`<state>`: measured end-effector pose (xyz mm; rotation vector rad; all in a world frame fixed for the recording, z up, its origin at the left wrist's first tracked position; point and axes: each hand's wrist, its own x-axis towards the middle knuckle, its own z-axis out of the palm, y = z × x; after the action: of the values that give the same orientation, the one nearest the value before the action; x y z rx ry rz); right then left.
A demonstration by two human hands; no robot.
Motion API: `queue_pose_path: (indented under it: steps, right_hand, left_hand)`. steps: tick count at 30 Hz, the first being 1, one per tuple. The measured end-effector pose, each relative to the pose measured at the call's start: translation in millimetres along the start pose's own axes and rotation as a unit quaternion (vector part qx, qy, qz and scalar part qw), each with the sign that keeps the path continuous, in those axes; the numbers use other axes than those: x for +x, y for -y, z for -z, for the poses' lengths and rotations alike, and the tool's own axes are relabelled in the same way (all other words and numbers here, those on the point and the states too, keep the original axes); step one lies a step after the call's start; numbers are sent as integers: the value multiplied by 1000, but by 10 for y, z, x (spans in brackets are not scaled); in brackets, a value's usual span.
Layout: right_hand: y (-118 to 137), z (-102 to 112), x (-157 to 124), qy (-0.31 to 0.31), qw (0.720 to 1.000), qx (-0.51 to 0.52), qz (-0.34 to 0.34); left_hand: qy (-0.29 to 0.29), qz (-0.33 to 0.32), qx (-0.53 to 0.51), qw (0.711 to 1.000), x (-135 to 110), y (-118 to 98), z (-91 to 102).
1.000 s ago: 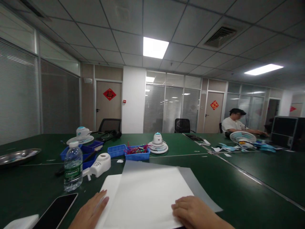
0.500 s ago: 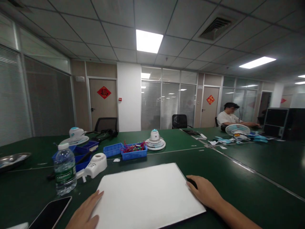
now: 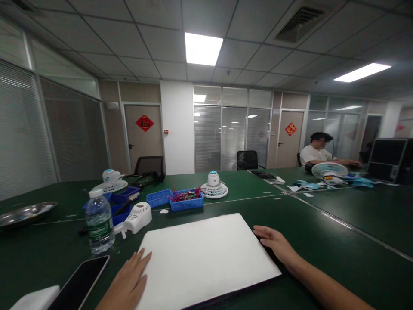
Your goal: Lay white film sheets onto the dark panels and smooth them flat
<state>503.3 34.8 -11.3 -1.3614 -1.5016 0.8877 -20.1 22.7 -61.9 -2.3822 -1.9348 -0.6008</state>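
Note:
A flat white rectangular sheet or board (image 3: pixel 206 260) lies in front of me on the green table, its near edge showing a dark shadow. My left hand (image 3: pixel 129 275) rests at its left edge, fingers stretched out and slightly spread, fingertips over the white surface. Beside the right edge, my right hand (image 3: pixel 279 247) has its fingers extended toward the board; whether they touch it I cannot tell. Neither hand grips anything.
Left of the board are a phone (image 3: pixel 80 282), a water bottle (image 3: pixel 99 224) and a white plastic housing (image 3: pixel 138 217). Behind it stand a blue bin of wires (image 3: pixel 187 204) and a small white fan (image 3: pixel 214 187). A person (image 3: pixel 318 153) sits at the far right.
The view has shifted, so things on the table appear farther right. My right hand's fingers have straightened, and its thumb has come away from the board's edge. My left hand stays at the left edge.

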Motion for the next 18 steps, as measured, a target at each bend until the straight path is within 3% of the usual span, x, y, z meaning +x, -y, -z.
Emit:
queue_pose_path:
  steps: [4,6,12,16,18]
  right_hand:
    - [82,85,-32,45,982,182,-30]
    - [130,89,-60,41,975,218,-15]
    - [54,82,-51,-37,986,58,150]
    - [-43,135,-28,-81,973,-16,214]
    - [-73,179,-9,-98,970,-29,220]
  left_hand:
    - [10,0,-11,1000,-10,-10,30]
    - [9,10,-31,999,-12,-13,45]
    - [-13,61,-162,985,43,-32,170]
    - [-20,124,-321,939,110,-150,440]
    - [12,151,-383,911,107,-235,578]
